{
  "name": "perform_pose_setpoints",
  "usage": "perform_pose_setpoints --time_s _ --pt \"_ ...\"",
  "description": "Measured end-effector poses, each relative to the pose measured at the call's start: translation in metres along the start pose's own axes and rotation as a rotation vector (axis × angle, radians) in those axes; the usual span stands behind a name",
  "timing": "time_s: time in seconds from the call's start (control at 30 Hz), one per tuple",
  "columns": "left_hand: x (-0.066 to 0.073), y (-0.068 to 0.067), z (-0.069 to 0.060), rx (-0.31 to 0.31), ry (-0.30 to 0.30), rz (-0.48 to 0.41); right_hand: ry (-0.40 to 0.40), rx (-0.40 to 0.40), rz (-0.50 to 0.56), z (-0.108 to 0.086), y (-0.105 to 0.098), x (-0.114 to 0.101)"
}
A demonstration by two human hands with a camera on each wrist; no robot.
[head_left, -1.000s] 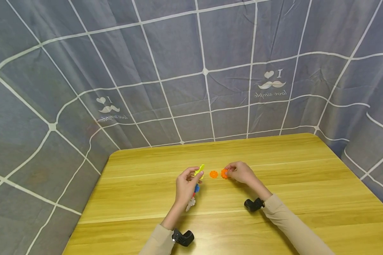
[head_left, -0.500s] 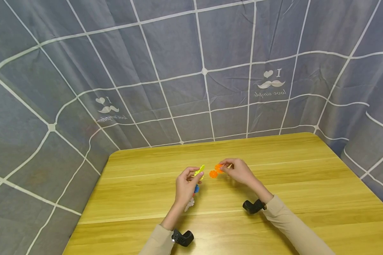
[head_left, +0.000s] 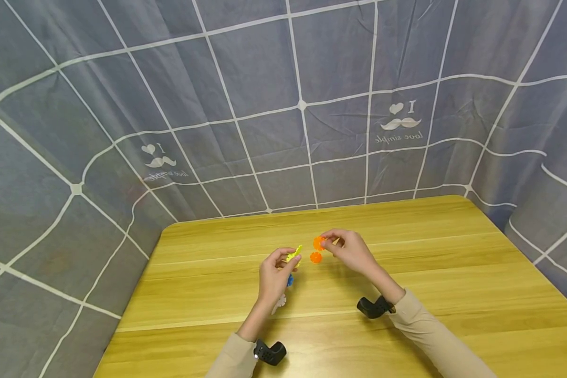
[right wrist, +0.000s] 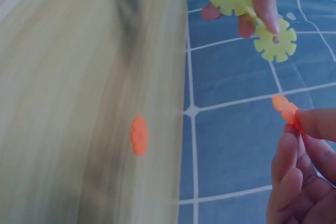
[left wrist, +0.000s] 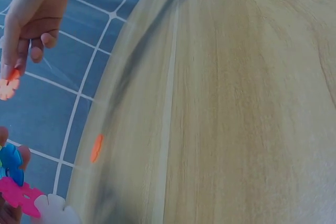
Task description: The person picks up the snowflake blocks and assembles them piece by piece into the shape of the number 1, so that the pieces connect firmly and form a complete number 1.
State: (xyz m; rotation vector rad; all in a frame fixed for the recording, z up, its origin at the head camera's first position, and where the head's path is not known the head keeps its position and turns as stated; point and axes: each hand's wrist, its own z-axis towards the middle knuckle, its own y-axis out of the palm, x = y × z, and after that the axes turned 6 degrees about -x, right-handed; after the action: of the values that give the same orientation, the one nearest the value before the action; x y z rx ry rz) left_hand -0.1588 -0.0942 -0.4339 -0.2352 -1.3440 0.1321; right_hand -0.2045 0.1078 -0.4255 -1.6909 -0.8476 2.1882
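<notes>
My left hand (head_left: 273, 278) pinches a chain of joined plastic snowflake discs by its yellow end. In the right wrist view two yellow discs (right wrist: 281, 50) are linked at an angle. Below them, the left wrist view shows a blue disc (left wrist: 12, 167), a pink disc (left wrist: 21, 196) and a white disc (left wrist: 55, 212). Between thumb and fingers of my right hand (head_left: 353, 253) is an orange snowflake disc (head_left: 318, 243), raised and apart from the chain. A second orange disc (head_left: 316, 257) lies flat on the table between the hands.
The wood-grain table (head_left: 208, 304) extends around both hands, its far edge meeting a grey curtain (head_left: 264, 147) with white grid lines. Black wrist cameras are on the left wrist (head_left: 270, 352) and right wrist (head_left: 375, 307).
My right hand has lifted the orange disc and moved left and away from me, toward the yellow end. The left hand stays almost still with its chain.
</notes>
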Motion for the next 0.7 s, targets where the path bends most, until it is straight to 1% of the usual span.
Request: perform_pose_setpoints --time_s 0.17,0.4,0.5,0.7 --pt "0.0 0.0 -0.001 -0.013 -0.013 -0.003 -0.021 0.032 0.018 -0.001 -0.001 -0.004" --pt "0.002 0.0 -0.002 -0.05 -0.027 -0.006 -0.064 0.067 0.09 -0.001 -0.001 -0.01" --pt "0.003 -0.001 -0.002 -0.071 -0.022 -0.003 -0.075 0.062 0.11 -0.001 0.0 -0.013" --pt "0.003 0.001 -0.003 -0.094 0.013 0.01 -0.083 0.025 0.117 -0.003 0.004 -0.017"
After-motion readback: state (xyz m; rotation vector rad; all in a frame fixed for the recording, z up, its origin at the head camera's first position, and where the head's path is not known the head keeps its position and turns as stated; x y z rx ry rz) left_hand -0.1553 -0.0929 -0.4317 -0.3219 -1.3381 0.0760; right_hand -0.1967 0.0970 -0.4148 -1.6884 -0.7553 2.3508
